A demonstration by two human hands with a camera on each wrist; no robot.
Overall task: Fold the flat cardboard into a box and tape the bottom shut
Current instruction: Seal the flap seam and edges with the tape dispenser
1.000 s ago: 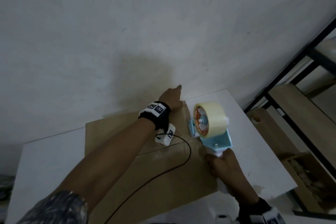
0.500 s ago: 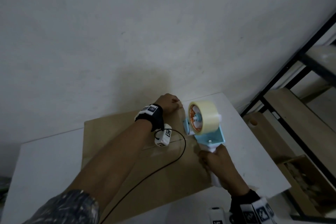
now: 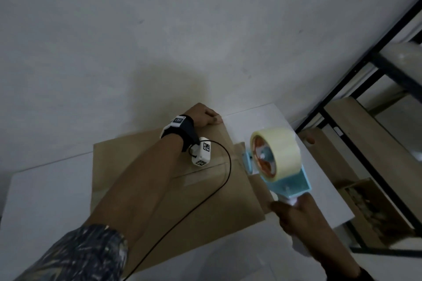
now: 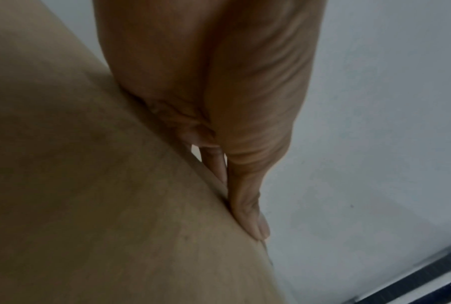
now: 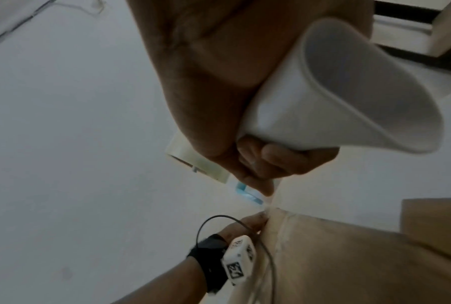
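A brown cardboard box [image 3: 228, 207] lies bottom-up on the white table [image 3: 45, 201], its flaps closed along a seam with clear tape on it. My left hand [image 3: 203, 116] is at the box's far right corner, fingers bent over the edge; in the left wrist view a fingertip [image 4: 258, 228] presses along the cardboard [image 4: 89, 185] edge. My right hand [image 3: 294, 212] grips the white handle [image 5: 323, 92] of a blue tape dispenser [image 3: 287, 183]. Its pale tape roll [image 3: 276, 143] hangs just off the box's right edge.
A black cable [image 3: 205, 201] from the left wrist camera crosses the box top. A plain wall stands right behind the table. To the right are a black metal shelf frame [image 3: 356, 70], wooden boards [image 3: 365, 125] and an open carton [image 3: 370, 203] on the floor.
My left hand went from lying flat with fingers stretched out to bending over the box's far corner. The dispenser has drawn back to the right, off the box.
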